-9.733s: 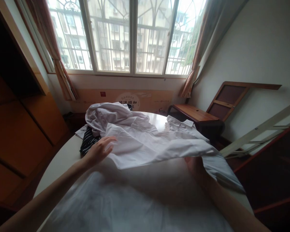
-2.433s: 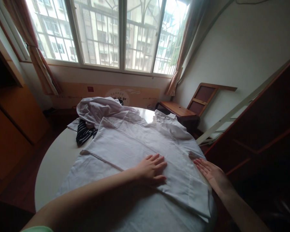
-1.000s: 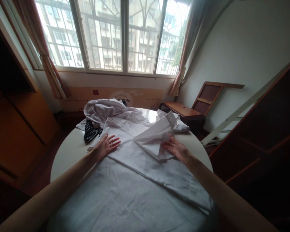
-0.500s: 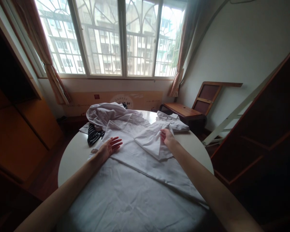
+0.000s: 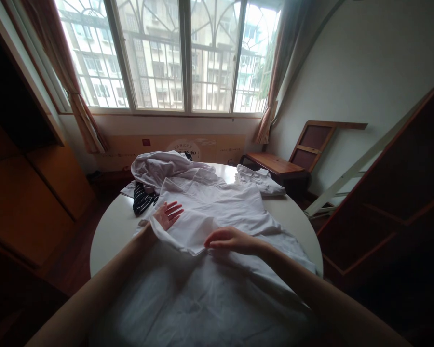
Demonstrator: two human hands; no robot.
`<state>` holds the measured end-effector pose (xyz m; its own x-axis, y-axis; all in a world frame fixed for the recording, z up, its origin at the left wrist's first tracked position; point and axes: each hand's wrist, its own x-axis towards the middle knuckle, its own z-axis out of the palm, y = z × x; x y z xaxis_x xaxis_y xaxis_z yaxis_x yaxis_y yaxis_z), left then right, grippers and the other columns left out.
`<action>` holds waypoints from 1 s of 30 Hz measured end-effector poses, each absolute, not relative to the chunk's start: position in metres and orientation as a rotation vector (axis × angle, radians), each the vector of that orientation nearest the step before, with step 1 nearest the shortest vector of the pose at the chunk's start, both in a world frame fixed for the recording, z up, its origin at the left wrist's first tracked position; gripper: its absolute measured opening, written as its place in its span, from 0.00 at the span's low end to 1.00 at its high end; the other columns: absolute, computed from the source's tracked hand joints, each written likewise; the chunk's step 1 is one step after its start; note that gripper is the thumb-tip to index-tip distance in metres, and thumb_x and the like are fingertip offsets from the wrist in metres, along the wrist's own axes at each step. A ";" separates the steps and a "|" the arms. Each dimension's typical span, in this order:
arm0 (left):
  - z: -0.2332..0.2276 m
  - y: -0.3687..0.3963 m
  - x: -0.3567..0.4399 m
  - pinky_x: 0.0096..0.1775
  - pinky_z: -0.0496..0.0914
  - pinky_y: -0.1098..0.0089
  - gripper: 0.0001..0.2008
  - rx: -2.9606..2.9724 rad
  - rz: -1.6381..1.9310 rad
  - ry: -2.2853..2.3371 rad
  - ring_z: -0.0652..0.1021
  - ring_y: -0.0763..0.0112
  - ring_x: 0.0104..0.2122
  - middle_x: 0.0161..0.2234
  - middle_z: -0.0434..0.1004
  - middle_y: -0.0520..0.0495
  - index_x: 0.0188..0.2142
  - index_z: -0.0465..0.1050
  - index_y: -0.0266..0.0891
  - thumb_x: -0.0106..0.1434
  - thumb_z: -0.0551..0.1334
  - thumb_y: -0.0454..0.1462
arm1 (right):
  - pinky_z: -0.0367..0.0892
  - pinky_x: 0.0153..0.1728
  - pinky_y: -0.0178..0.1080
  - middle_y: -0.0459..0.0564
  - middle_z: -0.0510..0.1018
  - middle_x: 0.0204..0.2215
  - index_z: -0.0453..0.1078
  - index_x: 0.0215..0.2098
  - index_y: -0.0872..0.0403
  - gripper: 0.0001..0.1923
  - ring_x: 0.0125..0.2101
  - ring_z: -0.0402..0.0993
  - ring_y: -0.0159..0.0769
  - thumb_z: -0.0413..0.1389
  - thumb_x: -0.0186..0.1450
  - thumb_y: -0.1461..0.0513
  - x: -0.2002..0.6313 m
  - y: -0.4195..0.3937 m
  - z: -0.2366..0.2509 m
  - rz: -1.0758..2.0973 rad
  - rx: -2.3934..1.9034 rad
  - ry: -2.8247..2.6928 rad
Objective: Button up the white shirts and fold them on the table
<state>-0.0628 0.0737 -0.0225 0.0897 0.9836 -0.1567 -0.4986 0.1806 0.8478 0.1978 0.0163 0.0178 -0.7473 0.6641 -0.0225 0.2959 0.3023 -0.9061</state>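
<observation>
**Soft white shirt spread under both hands**

The round table carries a white shirt, spread flat beneath both hands. It looks light, limp and easily creased, best taken at a hem or sleeve edge. The left hand lies open under a lifted fold. The right hand appears to pinch that fold's edge at its fingertips.

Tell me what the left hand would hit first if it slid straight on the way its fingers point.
Likely the shirt's collar area: the left hand lies on the white shirt, fingers aimed up-right. Depth is unclear.
</observation>
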 end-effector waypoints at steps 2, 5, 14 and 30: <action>-0.020 0.072 -0.062 0.48 0.68 0.64 0.15 0.694 1.233 0.864 0.74 0.63 0.46 0.48 0.72 0.36 0.43 0.68 0.33 0.64 0.51 0.41 | 0.67 0.39 0.38 0.49 0.79 0.34 0.74 0.38 0.55 0.17 0.35 0.74 0.36 0.54 0.59 0.52 0.215 0.025 0.016 1.275 -0.940 -2.074; -0.017 0.068 -0.061 0.48 0.69 0.64 0.14 0.685 1.233 0.868 0.75 0.63 0.45 0.47 0.72 0.37 0.42 0.69 0.33 0.64 0.52 0.39 | 0.68 0.39 0.42 0.50 0.79 0.30 0.73 0.36 0.56 0.15 0.34 0.74 0.39 0.53 0.59 0.54 0.250 0.042 0.012 0.994 -1.087 -1.864; -0.014 0.053 -0.064 0.48 0.67 0.69 0.15 1.183 1.060 1.056 0.74 0.63 0.45 0.44 0.75 0.41 0.41 0.71 0.36 0.53 0.63 0.38 | 0.52 0.56 0.53 0.52 0.67 0.55 0.68 0.50 0.50 0.18 0.56 0.59 0.44 0.49 0.63 0.58 0.326 0.049 -0.047 0.192 -1.509 -2.152; -0.016 -0.066 -0.117 0.51 0.65 0.64 0.33 1.564 0.861 1.618 0.65 0.52 0.55 0.54 0.67 0.44 0.50 0.67 0.42 0.46 0.63 0.52 | 0.60 0.53 0.47 0.57 0.72 0.49 0.68 0.50 0.56 0.29 0.50 0.67 0.43 0.36 0.66 0.48 0.326 0.047 -0.038 0.457 -1.481 -1.928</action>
<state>-0.1168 -0.0657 -0.0158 -0.0093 0.9990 -0.0440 0.5213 0.0424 0.8523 0.3260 0.0467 -0.0383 -0.1452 0.9473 0.2855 0.7185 0.2994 -0.6278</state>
